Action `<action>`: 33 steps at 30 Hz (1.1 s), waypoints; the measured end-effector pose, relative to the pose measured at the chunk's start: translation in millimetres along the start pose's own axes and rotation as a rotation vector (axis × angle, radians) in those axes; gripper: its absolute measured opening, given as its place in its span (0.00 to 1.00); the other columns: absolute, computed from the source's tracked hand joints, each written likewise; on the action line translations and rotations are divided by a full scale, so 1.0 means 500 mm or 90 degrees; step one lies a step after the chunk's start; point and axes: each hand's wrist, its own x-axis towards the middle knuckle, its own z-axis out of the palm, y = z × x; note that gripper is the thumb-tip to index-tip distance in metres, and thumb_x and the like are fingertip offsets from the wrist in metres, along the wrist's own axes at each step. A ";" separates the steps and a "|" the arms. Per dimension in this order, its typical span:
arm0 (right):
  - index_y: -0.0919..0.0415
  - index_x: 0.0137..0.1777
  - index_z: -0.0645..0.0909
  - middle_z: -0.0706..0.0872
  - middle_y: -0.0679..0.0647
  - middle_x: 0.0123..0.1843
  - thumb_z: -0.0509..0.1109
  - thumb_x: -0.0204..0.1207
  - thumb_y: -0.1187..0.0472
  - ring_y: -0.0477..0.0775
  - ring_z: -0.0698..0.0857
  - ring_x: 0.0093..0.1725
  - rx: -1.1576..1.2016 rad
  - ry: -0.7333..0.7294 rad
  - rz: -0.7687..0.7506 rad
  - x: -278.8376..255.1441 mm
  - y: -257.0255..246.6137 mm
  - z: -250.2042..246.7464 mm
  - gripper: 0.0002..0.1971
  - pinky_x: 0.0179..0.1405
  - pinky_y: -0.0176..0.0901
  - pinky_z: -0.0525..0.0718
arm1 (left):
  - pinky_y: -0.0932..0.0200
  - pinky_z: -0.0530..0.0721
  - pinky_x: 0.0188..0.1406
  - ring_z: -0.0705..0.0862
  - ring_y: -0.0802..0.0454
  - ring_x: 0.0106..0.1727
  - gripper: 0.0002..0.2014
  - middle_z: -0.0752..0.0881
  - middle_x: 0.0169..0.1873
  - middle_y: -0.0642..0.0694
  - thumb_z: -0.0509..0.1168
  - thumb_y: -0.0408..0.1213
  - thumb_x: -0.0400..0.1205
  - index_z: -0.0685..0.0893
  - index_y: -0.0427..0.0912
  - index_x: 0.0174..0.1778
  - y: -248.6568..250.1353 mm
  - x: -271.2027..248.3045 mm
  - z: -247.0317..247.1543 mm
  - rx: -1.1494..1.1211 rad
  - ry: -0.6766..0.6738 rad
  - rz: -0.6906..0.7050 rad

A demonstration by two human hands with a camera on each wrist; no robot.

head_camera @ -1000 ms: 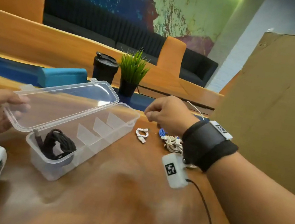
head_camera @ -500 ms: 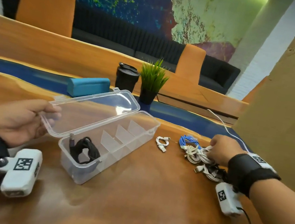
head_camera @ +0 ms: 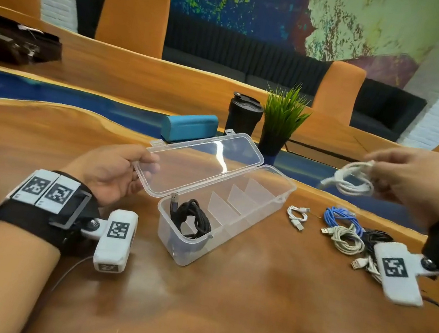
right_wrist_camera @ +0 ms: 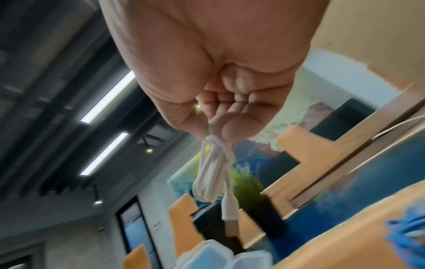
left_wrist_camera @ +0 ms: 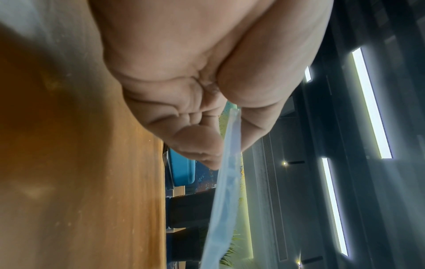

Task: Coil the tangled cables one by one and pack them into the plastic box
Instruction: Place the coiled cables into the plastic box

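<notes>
A clear plastic box [head_camera: 234, 224] with dividers stands open mid-table; a coiled black cable [head_camera: 190, 218] lies in its nearest compartment. My left hand [head_camera: 121, 170] pinches the near edge of the raised lid [head_camera: 204, 161], whose edge [left_wrist_camera: 230, 145] shows between thumb and fingers in the left wrist view. My right hand [head_camera: 413, 181] is lifted above the table to the right of the box and pinches a coiled white cable [head_camera: 354, 178], which dangles with its USB plug down [right_wrist_camera: 214, 174]. A heap of white, blue and black cables [head_camera: 352, 235] lies under that hand.
A small white cable [head_camera: 297, 217] lies alone between box and heap. Behind the box stand a teal case [head_camera: 188, 129], a black tumbler [head_camera: 243, 113] and a potted plant [head_camera: 278, 127]. A dark bag [head_camera: 12, 41] sits far left. Cardboard rises at the right edge.
My right hand has risen from the cable heap, bringing a coiled white cable up with it. My left hand keeps its hold on the lid.
</notes>
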 end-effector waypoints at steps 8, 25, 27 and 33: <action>0.60 0.50 0.88 0.92 0.58 0.43 0.72 0.77 0.68 0.54 0.90 0.38 0.035 -0.317 -0.113 -0.072 -0.148 0.153 0.06 0.36 0.42 0.90 | 0.69 0.82 0.21 0.82 0.58 0.23 0.01 0.88 0.30 0.46 0.67 0.32 0.82 0.84 0.39 0.47 0.003 -0.012 0.003 -0.009 0.001 0.004; 0.47 0.62 0.88 0.89 0.42 0.59 0.70 0.80 0.52 0.45 0.84 0.56 -0.352 -0.447 -0.348 -0.076 -0.099 0.262 0.12 0.59 0.42 0.81 | 0.71 0.82 0.22 0.83 0.62 0.20 0.05 0.89 0.28 0.50 0.64 0.35 0.82 0.85 0.41 0.44 0.002 0.021 -0.003 0.014 0.009 -0.014; 0.53 0.58 0.90 0.91 0.46 0.55 0.72 0.79 0.55 0.44 0.86 0.53 -0.220 -0.364 -0.303 -0.048 -0.088 0.228 0.10 0.56 0.39 0.84 | 0.71 0.82 0.20 0.82 0.62 0.18 0.12 0.89 0.23 0.51 0.64 0.35 0.82 0.90 0.41 0.37 0.003 0.018 -0.002 0.032 0.017 -0.006; 0.59 0.46 0.91 0.90 0.52 0.45 0.68 0.77 0.61 0.54 0.87 0.46 -0.382 -0.129 -0.109 0.133 0.034 0.103 0.09 0.51 0.51 0.89 | 0.72 0.81 0.18 0.81 0.62 0.16 0.11 0.88 0.22 0.51 0.61 0.35 0.85 0.87 0.40 0.40 0.004 0.014 0.000 0.022 0.027 0.010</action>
